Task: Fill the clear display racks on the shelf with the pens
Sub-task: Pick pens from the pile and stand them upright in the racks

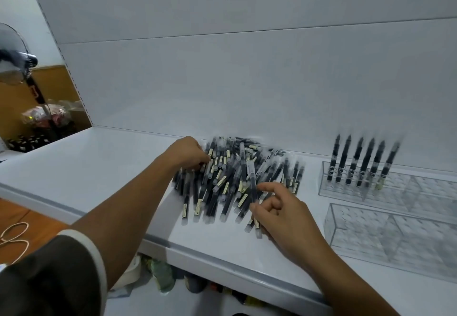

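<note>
Centre frame: a pile of pens [222, 182] lies on the white shelf [99, 167]. The left hand [185, 152] meets the pile's upper-left edge, its grip blurred. The right hand [279, 214] pinches a single pen [252, 179] at the pile's lower right. Right of frame: the far rack [408, 192] holds six upright pens [366, 165]; the near rack [383, 236] sits below it.

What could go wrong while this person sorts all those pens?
Pens might roll off: the pile of pens lies close to the shelf edge, and the left hand reaches into it. The right hand pinches one pen near its low end, so it could slip. The standing pens in the back rack lean and may get knocked.
</note>
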Demonstrator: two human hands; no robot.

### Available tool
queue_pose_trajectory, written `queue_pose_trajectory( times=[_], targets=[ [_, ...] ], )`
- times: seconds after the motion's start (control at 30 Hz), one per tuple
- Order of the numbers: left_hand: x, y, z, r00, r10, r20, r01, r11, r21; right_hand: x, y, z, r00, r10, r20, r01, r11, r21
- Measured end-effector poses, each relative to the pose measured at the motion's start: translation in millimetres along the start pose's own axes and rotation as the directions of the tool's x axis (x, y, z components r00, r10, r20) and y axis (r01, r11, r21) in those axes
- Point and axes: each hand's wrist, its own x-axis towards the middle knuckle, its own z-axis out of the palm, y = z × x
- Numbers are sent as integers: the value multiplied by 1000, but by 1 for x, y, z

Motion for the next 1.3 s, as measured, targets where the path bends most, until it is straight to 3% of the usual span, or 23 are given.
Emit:
queue_pose_trajectory(
  times=[0.23,0.43,0.63,0.97,1.2,1.3],
  targets=[
    [-34,-20,-12,1000,24,-18,-27,969,-245,1,4,1,1000,4,9,-4,1000,-1],
    [-58,-31,3,995,43,93,-22,976,-216,2,6,3,1000,-5,4,5,1000,-8],
    [-43,-30,10,997,5,77,0,997,-74,2,7,2,1000,-8,-10,7,1000,-2],
    [-39,-20,10,988,-2,156,0,1000,10,3,8,3,1000,-24,-4,24,1000,-14],
    [-41,-25,11,995,11,102,13,973,-231,2,6,3,1000,-29,-8,29,999,14],
    [-46,-18,3,998,67,24,-55,942,-331,1,0,1,1000,-31,3,31,992,123]
  ],
)
